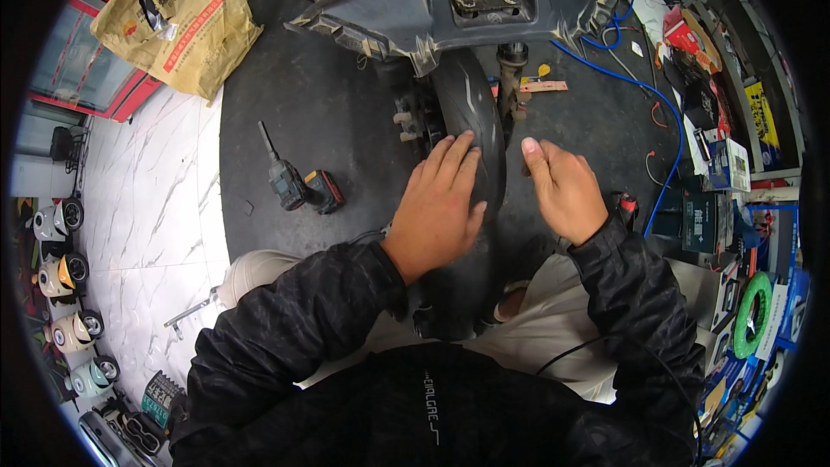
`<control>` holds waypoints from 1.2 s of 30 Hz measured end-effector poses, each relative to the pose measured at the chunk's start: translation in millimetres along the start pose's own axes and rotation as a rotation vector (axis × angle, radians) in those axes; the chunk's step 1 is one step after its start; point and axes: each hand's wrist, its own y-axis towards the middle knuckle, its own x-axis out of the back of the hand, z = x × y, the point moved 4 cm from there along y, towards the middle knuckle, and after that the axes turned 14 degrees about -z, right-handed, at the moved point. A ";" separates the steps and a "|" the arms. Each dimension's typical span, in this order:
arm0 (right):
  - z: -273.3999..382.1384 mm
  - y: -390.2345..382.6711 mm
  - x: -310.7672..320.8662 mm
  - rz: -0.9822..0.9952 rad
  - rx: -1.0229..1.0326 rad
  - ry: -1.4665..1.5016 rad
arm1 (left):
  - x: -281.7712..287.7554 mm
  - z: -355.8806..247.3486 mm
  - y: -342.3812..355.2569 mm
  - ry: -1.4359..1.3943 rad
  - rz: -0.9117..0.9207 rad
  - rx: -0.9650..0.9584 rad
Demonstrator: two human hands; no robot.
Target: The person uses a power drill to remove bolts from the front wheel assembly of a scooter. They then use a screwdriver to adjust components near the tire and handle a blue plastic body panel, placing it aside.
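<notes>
My left hand lies on the black tyre of a front wheel, its fingers stretched out over the tread and the thumb apart. The wheel stands under the dark plastic body of a scooter, beside a fork leg. To the right of the tyre, my right hand is closed with its thumb on top. Something small and dark shows by its curled fingers, too hidden to name. The hand is apart from the tyre.
Left of the wheel, a cordless power tool with a long bit lies on the black mat. A yellow sack stands far left. A blue hose runs along the right, near shelves and boxes. Toy-like scooters line the left.
</notes>
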 end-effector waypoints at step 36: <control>-3.5 -16.8 -44.3 0.112 0.086 -0.108 | -3.0 -3.1 -5.7 -0.044 0.003 -0.033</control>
